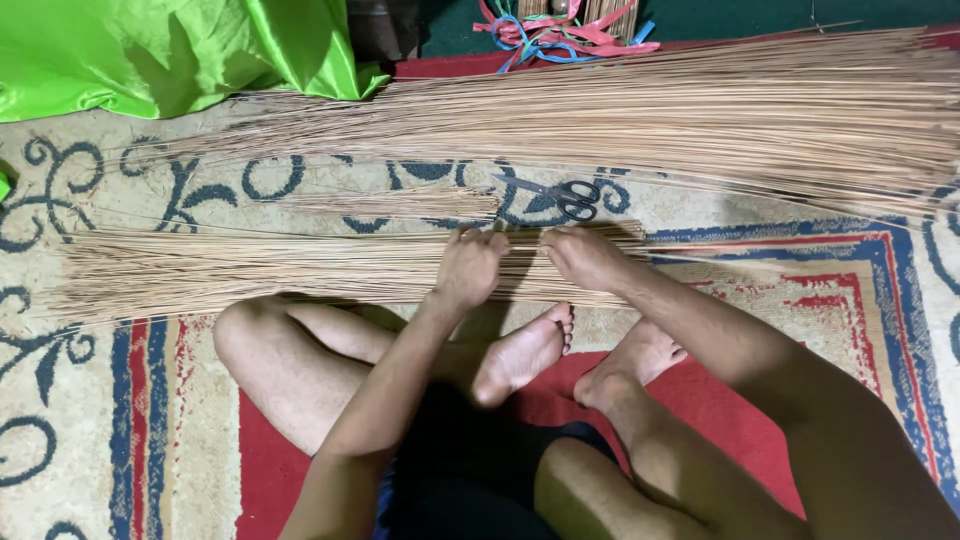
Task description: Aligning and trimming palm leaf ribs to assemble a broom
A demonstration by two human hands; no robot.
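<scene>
View from above as I sit cross-legged on the carpet (60,400). My left hand (468,268) reaches forward with the forearm angled up from my lap, wrist bent slightly, palm down; its fingers are curled loosely over the near bundle of sticks (250,272), touching the sticks from above, though I cannot tell whether any stick is pinched. My right hand (585,258) comes in from the right with the arm stretched across my knee, palm down, fingers bent and pressed onto the same bundle just beside the left hand; the two hands are near each other but apart. The bundle lies flat across the carpet just beyond my feet, its thin ends fanning toward the left edge. A pair of scissors (565,195) lies just beyond the hands. A larger pile of sticks (700,110) lies along the far edge, with green cloth (170,50) at the far left corner and coloured strips (560,35) beyond it.
</scene>
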